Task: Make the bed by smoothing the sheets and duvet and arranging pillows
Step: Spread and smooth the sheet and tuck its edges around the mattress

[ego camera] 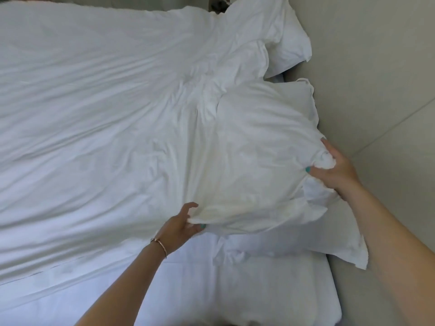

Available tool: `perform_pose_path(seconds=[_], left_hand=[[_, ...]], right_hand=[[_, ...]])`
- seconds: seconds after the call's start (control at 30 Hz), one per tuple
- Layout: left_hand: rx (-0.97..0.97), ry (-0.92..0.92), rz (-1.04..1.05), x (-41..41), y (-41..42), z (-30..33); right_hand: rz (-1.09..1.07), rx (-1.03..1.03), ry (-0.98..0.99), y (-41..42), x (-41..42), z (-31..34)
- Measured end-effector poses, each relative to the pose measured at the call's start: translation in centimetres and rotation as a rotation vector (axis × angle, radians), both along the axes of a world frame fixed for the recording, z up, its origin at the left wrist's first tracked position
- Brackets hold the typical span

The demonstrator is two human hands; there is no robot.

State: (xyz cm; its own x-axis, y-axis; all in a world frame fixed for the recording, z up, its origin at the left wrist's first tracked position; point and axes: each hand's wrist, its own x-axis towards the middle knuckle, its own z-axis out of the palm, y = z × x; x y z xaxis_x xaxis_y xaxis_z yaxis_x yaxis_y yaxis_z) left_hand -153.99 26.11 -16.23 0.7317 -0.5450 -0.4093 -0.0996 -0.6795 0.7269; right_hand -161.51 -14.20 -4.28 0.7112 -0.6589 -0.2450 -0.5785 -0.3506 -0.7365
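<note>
A white pillow (263, 161) lies at the right side of the bed, near the head end. My left hand (181, 224) pinches its near left corner, a bracelet on the wrist. My right hand (334, 165) grips a bunch of pillowcase fabric at the pillow's right edge, beside the wall panel. A wrinkled white duvet (98, 118) covers the bed to the left. A second white pillow (277, 34) sits further back against the headboard. Under the held pillow, another pillow (324, 234) shows at the lower right. The white sheet (211, 290) is bare below.
A beige padded headboard or wall panel (381, 78) runs along the right side. A dark gap (217, 3) shows at the top behind the far pillow. The mattress edge (334, 307) ends near the panel at the lower right.
</note>
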Motion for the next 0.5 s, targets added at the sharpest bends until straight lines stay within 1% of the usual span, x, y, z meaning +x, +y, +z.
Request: perform_pose_path(seconds=[0.07, 0.1, 0.17, 0.2, 0.27, 0.33, 0.4, 0.47, 0.5], left_hand=[[-0.107, 0.073, -0.088, -2.6, 1.0, 1.8], [-0.128, 0.105, -0.147, -4.2, 1.5, 2.4], [-0.11, 0.148, -0.314, -7.9, 2.3, 3.5], [-0.09, 0.159, -0.377, -9.7, 2.4, 4.3], [-0.062, 0.146, -0.434, -12.6, 2.6, 5.5], [-0.078, 0.168, -0.461, -14.8, 2.8, 6.4], [-0.057, 0.214, -0.463, -16.3, 2.9, 5.5], [0.045, 0.296, -0.461, -17.0, 2.7, 3.0], [0.125, 0.356, -0.485, -17.3, 2.4, 1.4]], right_hand=[[-0.068, 0.001, 0.0, 0.0, -4.1, 2.1], [-0.106, 0.002, 0.017, 0.3, -6.9, 2.8], [-0.215, -0.016, 0.104, 1.2, -14.0, 3.2], [-0.264, -0.011, 0.107, 2.0, -17.7, 3.2], [-0.321, -0.008, 0.116, 2.8, -24.2, 2.9], [-0.358, -0.031, 0.167, 2.1, -29.2, 1.5], [-0.429, -0.131, 0.225, 3.5, -30.4, 1.4], [-0.409, -0.206, 0.278, 5.7, -29.8, 0.3], [-0.385, -0.223, 0.312, 6.7, -29.1, -0.9]])
